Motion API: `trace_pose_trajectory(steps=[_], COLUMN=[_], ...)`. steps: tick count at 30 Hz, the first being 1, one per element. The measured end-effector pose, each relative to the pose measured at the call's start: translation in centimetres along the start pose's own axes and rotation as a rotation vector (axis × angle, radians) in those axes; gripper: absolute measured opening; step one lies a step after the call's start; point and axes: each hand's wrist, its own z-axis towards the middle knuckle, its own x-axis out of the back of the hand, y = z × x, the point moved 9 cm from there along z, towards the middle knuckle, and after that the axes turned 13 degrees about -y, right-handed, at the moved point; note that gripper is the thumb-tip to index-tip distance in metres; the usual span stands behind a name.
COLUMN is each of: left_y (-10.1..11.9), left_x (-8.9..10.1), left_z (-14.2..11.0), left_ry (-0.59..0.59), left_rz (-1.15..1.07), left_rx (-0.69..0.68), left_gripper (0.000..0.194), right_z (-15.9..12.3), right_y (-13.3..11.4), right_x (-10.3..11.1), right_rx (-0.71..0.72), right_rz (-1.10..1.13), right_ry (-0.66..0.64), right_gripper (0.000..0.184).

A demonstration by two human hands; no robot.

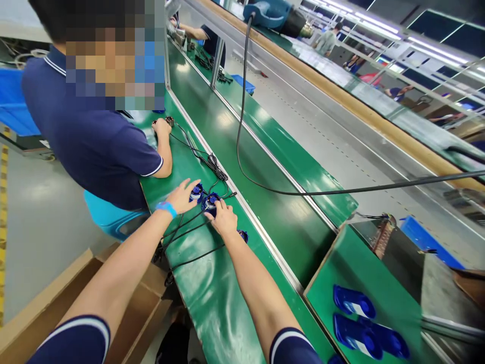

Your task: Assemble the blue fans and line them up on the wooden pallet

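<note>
My left hand, with a blue band on its wrist, reaches over the green bench with fingers spread. Its fingertips are at the near edge of a round blue plastic housing with dark parts inside. Just to the right, my right hand has thumb and fingers closed on a second blue housing. A third blue housing lies partly hidden behind my right forearm. Black cables run from the housings across the bench, and a bundled cable lies beyond them.
A co-worker sits at left, with a hand on a small part. Metal rails edge the green conveyor belt. A black cord hangs over it. Blue shells lie on the right board; a cardboard box stands below left.
</note>
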Motion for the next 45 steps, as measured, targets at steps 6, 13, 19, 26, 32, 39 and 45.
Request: trace_pose_trajectory(steps=[6,13,19,26,32,39,45], left_y=[0.9,-2.4,0.2,14.4,29.9,47.6,56.6], left_x=[-1.1,4.6,9.4,12.3,14.4,11.9,7.4], left_z=[2.7,-14.4,-33.3,-52.4,-69.8,-89.2,-96.8], left_ry=[-0.133,0.396,0.814,0.975,0.981,0.931,1.042], left_rz=[0.092,0.056,0.196,0.398,0.591,0.638,0.655], left_rx=[0.136,0.196,0.382,0.481,0.675,1.053,1.584], left_gripper=[0.048,0.038,0.035,0.036,0.04,0.048,0.047], right_z=[-0.5,-8.5,-20.4,-37.7,-53.3,-69.4,-79.3], right_y=[-1.6,-10.8,-18.8,-18.7,-17.6,-22.5,-29.5], right_x=[0.5,3.0,5.0,11.8,19.6,22.3,18.0], right_rx=[0.057,0.488,0.915,1.286,1.621,2.128,2.622], right_rz=[-0.059,-0.128,-0.163,-0.057,0.145,0.326,0.448], right_ry=[-0.011,0.125,0.318,0.531,0.596,0.374,0.006], right_gripper=[0.035,0.037,0.024,0.018,0.015,0.028,0.023])
